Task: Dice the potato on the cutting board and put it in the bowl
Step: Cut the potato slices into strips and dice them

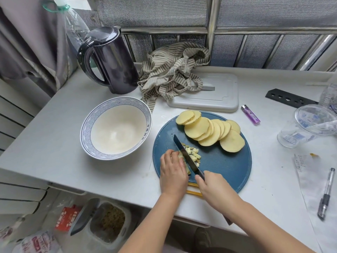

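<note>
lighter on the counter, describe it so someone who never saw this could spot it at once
Find the round blue cutting board with the fanned potato slices. Past its far right edge, in front of the white rectangular board, lies the lighter. It is the only small translucent purple thing.

The right hand [213, 189] hides the handle of the knife [182, 148] at the near edge of the cutting board [228, 167]; the left hand [172, 174] covers most of the potato strips [180, 154]. Right of the board, a clear bottle [329, 95] runs off-frame.
</note>
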